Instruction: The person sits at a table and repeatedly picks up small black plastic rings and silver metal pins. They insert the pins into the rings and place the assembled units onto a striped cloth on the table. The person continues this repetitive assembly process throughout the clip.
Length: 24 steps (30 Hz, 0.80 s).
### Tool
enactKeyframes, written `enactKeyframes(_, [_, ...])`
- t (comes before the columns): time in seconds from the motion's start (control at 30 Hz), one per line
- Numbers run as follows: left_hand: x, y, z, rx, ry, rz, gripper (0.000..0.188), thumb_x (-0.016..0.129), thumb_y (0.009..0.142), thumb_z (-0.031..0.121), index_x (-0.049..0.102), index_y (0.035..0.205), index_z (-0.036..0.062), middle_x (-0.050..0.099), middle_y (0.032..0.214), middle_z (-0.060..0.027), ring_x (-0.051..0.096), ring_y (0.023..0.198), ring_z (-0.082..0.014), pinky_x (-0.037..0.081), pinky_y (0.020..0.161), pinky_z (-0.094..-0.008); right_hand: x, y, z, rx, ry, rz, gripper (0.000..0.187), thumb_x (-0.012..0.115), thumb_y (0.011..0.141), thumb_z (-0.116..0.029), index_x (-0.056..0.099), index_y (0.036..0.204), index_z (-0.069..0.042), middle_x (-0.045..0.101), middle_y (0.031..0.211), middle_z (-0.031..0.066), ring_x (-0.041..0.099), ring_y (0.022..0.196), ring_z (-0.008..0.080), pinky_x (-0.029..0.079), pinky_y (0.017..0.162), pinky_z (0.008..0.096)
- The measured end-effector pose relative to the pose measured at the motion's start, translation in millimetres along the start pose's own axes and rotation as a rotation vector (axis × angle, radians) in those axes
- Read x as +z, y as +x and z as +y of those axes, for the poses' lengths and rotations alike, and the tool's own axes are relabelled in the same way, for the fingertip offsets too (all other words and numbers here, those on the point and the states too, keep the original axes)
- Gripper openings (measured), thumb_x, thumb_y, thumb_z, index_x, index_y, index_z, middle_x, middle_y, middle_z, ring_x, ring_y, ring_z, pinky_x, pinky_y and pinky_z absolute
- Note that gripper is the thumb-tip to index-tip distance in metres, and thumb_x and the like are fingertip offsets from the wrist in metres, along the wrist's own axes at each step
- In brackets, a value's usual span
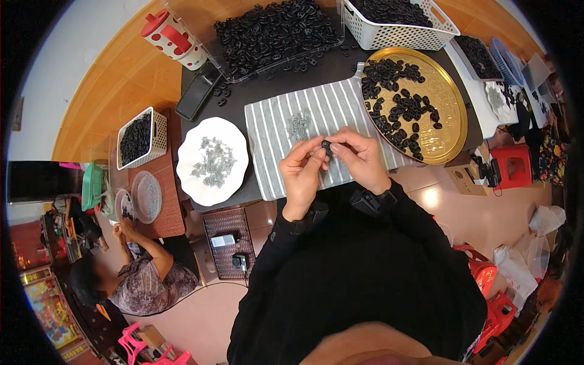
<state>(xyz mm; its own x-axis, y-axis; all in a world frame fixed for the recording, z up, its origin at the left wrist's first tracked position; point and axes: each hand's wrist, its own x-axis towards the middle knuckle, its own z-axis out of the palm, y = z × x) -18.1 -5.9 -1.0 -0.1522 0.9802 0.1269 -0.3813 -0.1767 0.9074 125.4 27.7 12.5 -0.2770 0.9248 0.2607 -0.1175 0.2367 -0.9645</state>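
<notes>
Both hands meet over a grey-and-white striped cloth (267, 131). Between the fingertips of my left hand (303, 173) and my right hand (360, 157) is a small black oval plastic part (326, 145), partly covered by fingers. Just beyond the hands, a small pile of tiny greyish pieces (298, 124) lies on the cloth. To the left, a white scalloped plate (187, 176) carries more of the tiny clear-grey pieces. On the right stands a round gold tray (449, 121) with many black parts (409, 106) scattered over it.
At the back are a clear bin of black parts (277, 33) and a white perforated basket (398, 38). A phone (199, 91) and a red-lidded dotted tumbler (176, 41) stand back left. At a side table, a person (149, 274) handles parts beside another basket (143, 139).
</notes>
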Motion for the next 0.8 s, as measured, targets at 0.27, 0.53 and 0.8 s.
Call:
enactKeyframes(0.27, [-1.2, 1.7, 0.4, -0.021, -0.04, 0.018, 0.026, 0.061, 0.086, -0.009, 0.067, 0.111, -0.0019, 0.056, 0.087, -0.0036, 0.056, 0.068, -0.009, 0.048, 0.063, -0.022, 3.2, -3.1, -1.9, -0.132, -0.185, -0.017, 0.031, 0.065, 0.08, 0.006, 0.064, 0.111, 0.002, 0.058, 0.087, 0.0068, 0.058, 0.072, 0.0137, 0.047, 0.064, 0.0246])
enactKeyframes(0.53, [-5.6, 2.0, -1.2, -0.013, -0.039, -0.035, 0.026, 0.061, 0.085, -0.01, 0.067, 0.109, -0.0013, 0.057, 0.086, -0.0039, 0.056, 0.068, -0.0094, 0.049, 0.061, -0.0216, -0.2, -1.1, -5.1, -0.264, -0.377, -0.034, 0.032, 0.067, 0.078, 0.005, 0.063, 0.11, 0.002, 0.058, 0.089, 0.0107, 0.061, 0.075, 0.0219, 0.048, 0.065, 0.0291])
enactKeyframes(0.8, [-3.9, -1.0, -2.4, 0.022, -0.005, -0.026, 0.024, 0.062, 0.085, -0.009, 0.067, 0.108, -0.0029, 0.061, 0.085, -0.0067, 0.058, 0.066, -0.0107, 0.048, 0.058, -0.0213, -2.4, -1.1, -8.1, -0.298, -0.415, -0.079, 0.03, 0.064, 0.079, 0.007, 0.061, 0.109, 0.005, 0.059, 0.09, 0.0129, 0.061, 0.078, 0.0256, 0.049, 0.066, 0.0316])
